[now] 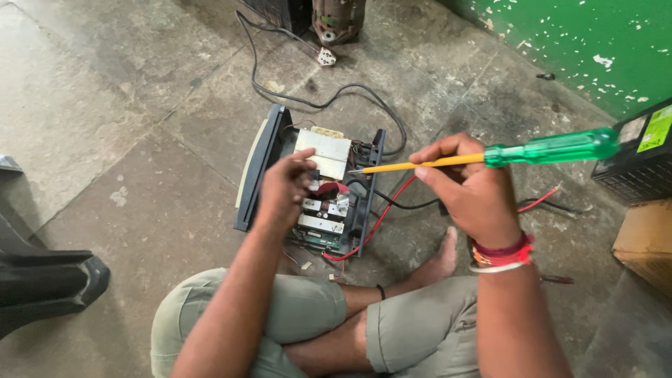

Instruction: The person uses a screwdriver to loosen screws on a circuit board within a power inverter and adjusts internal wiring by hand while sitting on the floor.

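Both hands work over an opened power unit on the concrete floor: the left hand reaches into its circuitry, fingers curled on a part inside, while the right hand grips a green-handled screwdriver, tip just right of the unit's pale transformer. Probing inside appears underway; bringing the tip onto a contact would call for a steady aim clear of the red wire.

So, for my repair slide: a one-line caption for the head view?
Right hand aims a green-handled screwdriver into an opened electronics unit steadied by the left hand.
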